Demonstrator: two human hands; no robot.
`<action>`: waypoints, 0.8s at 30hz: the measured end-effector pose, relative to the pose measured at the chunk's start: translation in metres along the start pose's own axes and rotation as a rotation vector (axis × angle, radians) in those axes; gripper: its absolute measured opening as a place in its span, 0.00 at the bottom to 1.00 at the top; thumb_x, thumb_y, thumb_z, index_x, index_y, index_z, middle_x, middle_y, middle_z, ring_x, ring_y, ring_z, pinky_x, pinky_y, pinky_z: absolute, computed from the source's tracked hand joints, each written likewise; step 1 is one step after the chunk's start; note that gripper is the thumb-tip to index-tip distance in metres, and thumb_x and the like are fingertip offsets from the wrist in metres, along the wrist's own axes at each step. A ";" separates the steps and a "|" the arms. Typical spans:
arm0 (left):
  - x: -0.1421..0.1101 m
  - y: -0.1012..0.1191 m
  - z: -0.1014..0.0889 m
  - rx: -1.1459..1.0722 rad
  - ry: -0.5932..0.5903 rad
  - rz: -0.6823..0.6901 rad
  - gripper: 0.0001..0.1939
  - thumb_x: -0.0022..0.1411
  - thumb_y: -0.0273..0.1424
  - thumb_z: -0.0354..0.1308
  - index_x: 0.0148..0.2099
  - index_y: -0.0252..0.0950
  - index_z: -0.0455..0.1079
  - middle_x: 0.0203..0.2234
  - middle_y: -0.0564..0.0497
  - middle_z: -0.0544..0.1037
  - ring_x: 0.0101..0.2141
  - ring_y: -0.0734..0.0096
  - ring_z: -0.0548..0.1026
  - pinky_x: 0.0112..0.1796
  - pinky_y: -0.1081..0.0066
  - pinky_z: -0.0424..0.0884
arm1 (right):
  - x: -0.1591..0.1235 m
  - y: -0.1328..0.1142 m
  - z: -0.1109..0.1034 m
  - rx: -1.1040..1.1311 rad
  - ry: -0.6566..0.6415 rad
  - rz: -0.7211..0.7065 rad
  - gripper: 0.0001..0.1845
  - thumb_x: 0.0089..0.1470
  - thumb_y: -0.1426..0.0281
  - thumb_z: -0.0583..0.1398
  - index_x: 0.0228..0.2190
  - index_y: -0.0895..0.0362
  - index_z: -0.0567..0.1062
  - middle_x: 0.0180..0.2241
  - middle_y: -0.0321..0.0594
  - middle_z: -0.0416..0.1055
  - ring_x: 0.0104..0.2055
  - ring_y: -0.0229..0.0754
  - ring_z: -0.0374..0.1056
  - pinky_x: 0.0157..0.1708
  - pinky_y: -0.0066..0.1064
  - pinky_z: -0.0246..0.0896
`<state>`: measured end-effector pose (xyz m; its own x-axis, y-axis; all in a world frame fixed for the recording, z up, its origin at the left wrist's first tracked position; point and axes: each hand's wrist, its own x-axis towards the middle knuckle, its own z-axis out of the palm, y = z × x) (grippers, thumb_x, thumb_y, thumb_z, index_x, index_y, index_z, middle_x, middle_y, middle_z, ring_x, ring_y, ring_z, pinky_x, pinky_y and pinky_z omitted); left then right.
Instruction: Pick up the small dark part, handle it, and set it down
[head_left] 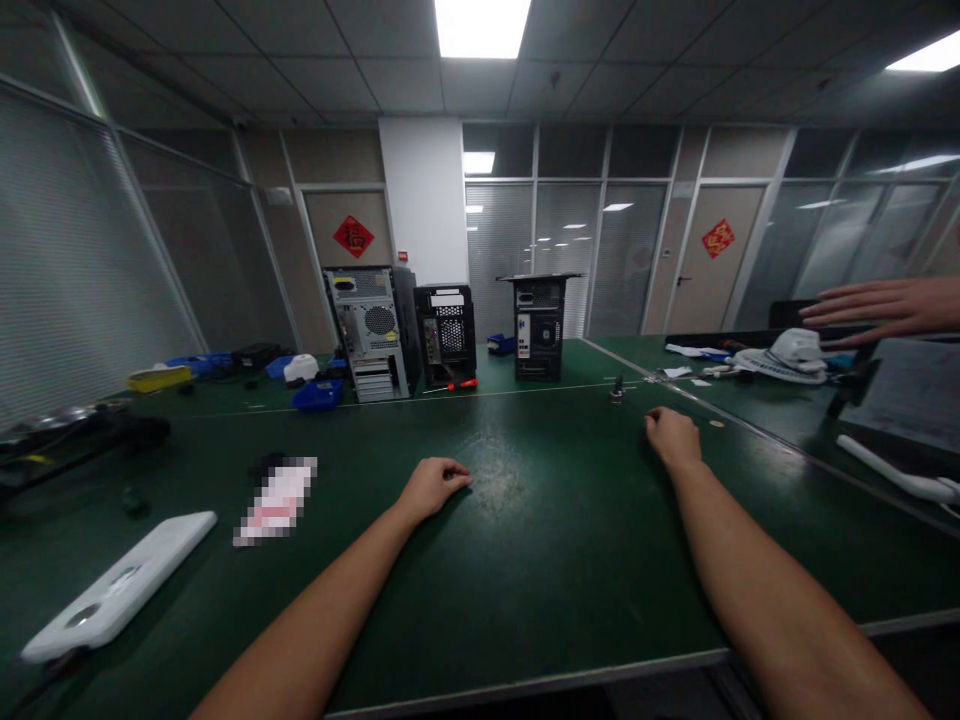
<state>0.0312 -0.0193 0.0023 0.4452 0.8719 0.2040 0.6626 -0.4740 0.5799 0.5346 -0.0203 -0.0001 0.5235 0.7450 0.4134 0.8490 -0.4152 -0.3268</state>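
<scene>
My left hand (435, 487) rests on the green tabletop (540, 560), its fingers curled with thumb and fingertips close together. Anything pinched there is too small to make out. My right hand (673, 437) lies farther right, fingers curled in on the table; their inner side is hidden. Beyond it stands a small dark metal piece (617, 390). Across the table are a grey computer case (375, 330), a black open case frame (452, 335) and a black computer tower (538, 335) with a flat panel on top. A red-handled screwdriver (463, 385) lies before the frame.
Blue trays (319, 395) and a yellow box (159, 378) sit at the back left. A white power bank-like slab (127, 580) with a cable lies front left. Another person's hand (885, 305) reaches in at right, near a white cap (787, 355).
</scene>
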 end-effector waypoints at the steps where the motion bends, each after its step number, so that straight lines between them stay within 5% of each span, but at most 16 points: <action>1: 0.000 0.000 0.000 0.003 0.000 -0.001 0.16 0.60 0.41 0.61 0.44 0.38 0.82 0.39 0.48 0.84 0.40 0.60 0.79 0.42 0.69 0.70 | 0.000 0.000 0.000 0.006 0.006 0.008 0.19 0.62 0.64 0.55 0.47 0.57 0.79 0.44 0.53 0.78 0.48 0.53 0.73 0.48 0.40 0.65; 15: 0.001 -0.004 0.002 -0.012 0.001 0.013 0.17 0.60 0.42 0.61 0.45 0.37 0.81 0.39 0.49 0.84 0.39 0.61 0.79 0.41 0.69 0.69 | 0.002 0.000 0.002 0.040 -0.048 0.016 0.20 0.63 0.64 0.53 0.51 0.58 0.76 0.42 0.55 0.78 0.47 0.53 0.74 0.47 0.40 0.64; 24: 0.002 -0.005 0.002 -0.015 -0.010 0.031 0.17 0.61 0.42 0.60 0.45 0.37 0.81 0.40 0.48 0.84 0.40 0.61 0.79 0.42 0.69 0.70 | 0.005 0.007 0.009 0.093 -0.038 0.082 0.15 0.58 0.60 0.59 0.40 0.56 0.79 0.38 0.50 0.78 0.42 0.51 0.74 0.43 0.37 0.64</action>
<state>0.0303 -0.0153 -0.0020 0.4711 0.8557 0.2143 0.6395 -0.4986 0.5852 0.5425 -0.0145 -0.0078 0.5866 0.7305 0.3497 0.7920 -0.4272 -0.4362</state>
